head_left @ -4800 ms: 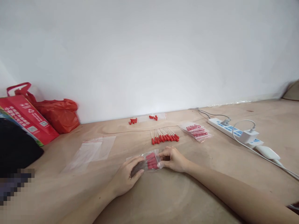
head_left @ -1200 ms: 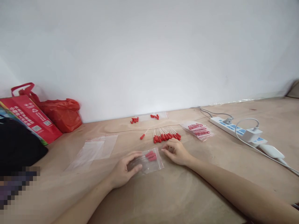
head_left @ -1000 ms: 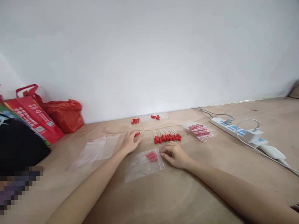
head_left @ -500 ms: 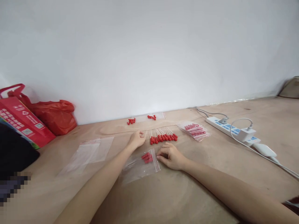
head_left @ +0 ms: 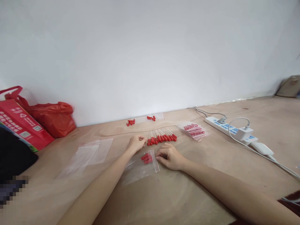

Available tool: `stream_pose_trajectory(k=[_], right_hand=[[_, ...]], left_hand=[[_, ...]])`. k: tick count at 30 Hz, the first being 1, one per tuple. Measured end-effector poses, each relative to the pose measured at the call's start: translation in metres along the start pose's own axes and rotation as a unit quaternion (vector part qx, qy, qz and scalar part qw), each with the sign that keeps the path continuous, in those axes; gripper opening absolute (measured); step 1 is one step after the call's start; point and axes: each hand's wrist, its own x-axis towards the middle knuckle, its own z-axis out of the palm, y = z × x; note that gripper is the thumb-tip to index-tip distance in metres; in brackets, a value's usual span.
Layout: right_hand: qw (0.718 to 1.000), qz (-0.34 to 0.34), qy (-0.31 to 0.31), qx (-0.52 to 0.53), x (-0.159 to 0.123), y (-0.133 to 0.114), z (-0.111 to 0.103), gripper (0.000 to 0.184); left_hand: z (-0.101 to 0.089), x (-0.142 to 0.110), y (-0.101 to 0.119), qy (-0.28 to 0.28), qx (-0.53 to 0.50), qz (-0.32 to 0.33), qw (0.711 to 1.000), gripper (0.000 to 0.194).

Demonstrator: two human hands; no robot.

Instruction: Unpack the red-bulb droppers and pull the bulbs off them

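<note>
A row of red-tipped white sticks (head_left: 161, 138) lies fanned on the wooden surface, red ends toward me. At its left end is my left hand (head_left: 136, 143), its fingers pinched together close beside the leftmost red tip; whether they grip that stick is too small to tell. My right hand (head_left: 170, 157) rests below the row with curled fingers. Its thumb and index finger close on the zip edge of a clear zip bag (head_left: 138, 173), which lies flat with several red pieces (head_left: 146, 158) inside.
Filled zip bags (head_left: 194, 131) are stacked to the right, near a white power strip (head_left: 225, 125) with cables. Flat clear bags (head_left: 89, 153) lie at left. Loose red pieces (head_left: 130, 122) lie by the wall. A red plastic bag (head_left: 53, 118) and a printed bag (head_left: 25, 125) stand far left.
My left hand has shifted slightly down and left, and a red tip now shows at the row's left end beside its fingers. My right hand stays at the bag's edge.
</note>
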Motion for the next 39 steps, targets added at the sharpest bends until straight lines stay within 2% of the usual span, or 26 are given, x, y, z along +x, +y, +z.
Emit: stream_pose_trajectory(k=[4, 5, 7, 9, 13, 16, 19, 24, 28, 33, 35, 39], right_hand=[[1.0, 0.006, 0.001, 0.009, 0.0, 0.003, 0.002, 0.008], [1.0, 0.006, -0.001, 0.013, 0.0, 0.003, 0.002, 0.009], [1.0, 0.007, -0.008, 0.019, 0.001, 0.003, 0.003, 0.011], [0.999, 0.01, -0.018, 0.024, 0.003, 0.001, 0.003, 0.012], [0.998, 0.026, -0.045, 0.028, 0.01, -0.005, 0.004, 0.016], [0.997, 0.057, -0.055, 0.016, 0.014, -0.009, 0.007, 0.026], [0.995, 0.066, -0.068, 0.006, 0.016, -0.011, 0.01, 0.026], [0.993, 0.081, -0.079, 0.015, 0.016, -0.014, 0.009, 0.028], [0.989, 0.094, -0.073, 0.089, 0.012, -0.013, 0.003, 0.033], [0.989, 0.064, -0.094, 0.097, 0.011, -0.009, 0.0, 0.041], [0.984, 0.072, -0.123, 0.109, 0.011, -0.009, 0.0, 0.036], [0.954, 0.123, -0.165, 0.219, 0.01, -0.009, -0.003, 0.022]], left_hand=[[-0.016, -0.031, -0.001, 0.004, 0.024, 0.075, 0.997, 0.014], [-0.021, -0.042, -0.004, -0.001, 0.029, 0.103, 0.994, 0.015], [-0.031, -0.065, -0.012, -0.02, 0.069, 0.203, 0.977, 0.019], [-0.038, -0.085, -0.022, -0.047, 0.089, 0.244, 0.964, 0.024], [-0.043, -0.105, -0.035, -0.099, 0.111, 0.237, 0.96, 0.038], [-0.043, -0.106, -0.035, -0.12, 0.114, 0.228, 0.96, 0.041], [-0.042, -0.104, -0.033, -0.137, 0.111, 0.227, 0.958, 0.041], [-0.043, -0.105, -0.035, -0.144, 0.118, 0.23, 0.955, 0.042], [-0.043, -0.105, -0.036, -0.147, 0.125, 0.222, 0.956, 0.042], [-0.045, -0.106, -0.036, -0.162, 0.146, 0.23, 0.949, 0.045], [-0.047, -0.107, -0.035, -0.172, 0.16, 0.234, 0.943, 0.048], [-0.049, -0.109, -0.033, -0.195, 0.178, 0.251, 0.931, 0.05]])
